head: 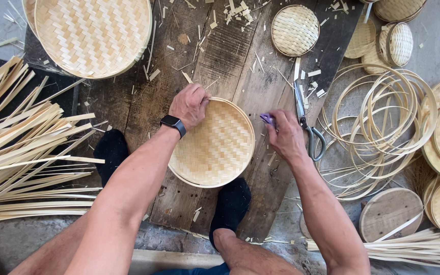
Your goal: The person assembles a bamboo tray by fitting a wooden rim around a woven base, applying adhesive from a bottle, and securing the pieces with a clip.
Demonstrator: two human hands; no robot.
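Left hand grips the rim of one woven tray on wooden boards. Right hand, just beside the tray, is closed around a small purple tool; one pair of scissors lies alongside.

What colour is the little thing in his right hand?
Purple; the small tool shows best in the head view.

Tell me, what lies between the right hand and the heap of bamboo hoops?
In the head view, a pair of scissors lies on the wooden board between the right hand and the bamboo hoops.
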